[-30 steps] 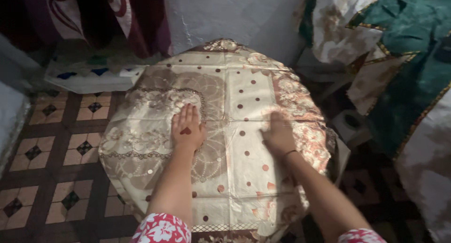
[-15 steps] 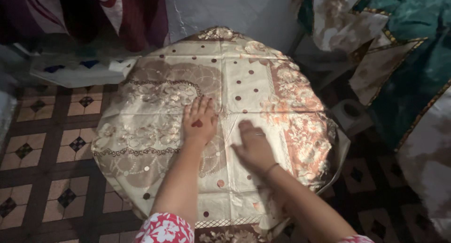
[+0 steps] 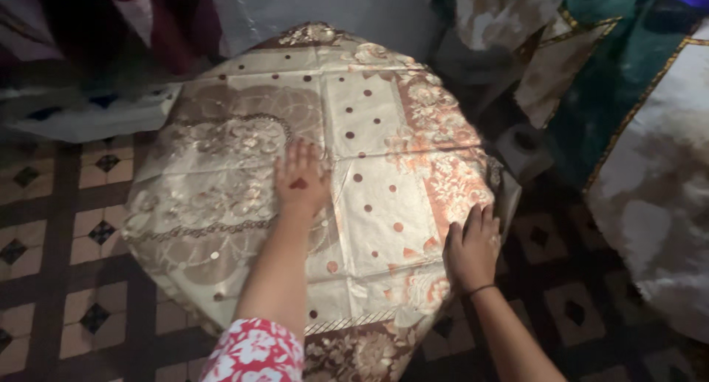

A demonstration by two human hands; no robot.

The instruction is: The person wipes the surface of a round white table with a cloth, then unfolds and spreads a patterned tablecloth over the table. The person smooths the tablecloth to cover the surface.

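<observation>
While both palms lie flat, left hand (image 3: pixel 301 181) and right hand (image 3: pixel 471 248) press the tablecloth (image 3: pixel 369 109).

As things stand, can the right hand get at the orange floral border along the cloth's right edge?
Probably yes. The right hand already lies flat on the patterned cloth at its right edge, on the orange floral border, with nothing lying between. The left hand rests flat near the middle, clear of it.

A cloth (image 3: pixel 369 124) lies spread over a round table (image 3: pixel 509 197); the left hand (image 3: pixel 300 179) rests flat on the cloth near its middle; the right hand (image 3: pixel 473 245) lies on its near right edge; tiled floor (image 3: pixel 66 227) lies left of the table; a wall (image 3: pixel 332 9) stands behind it; draped fabric (image 3: pixel 635 131) hangs to its right.
</observation>
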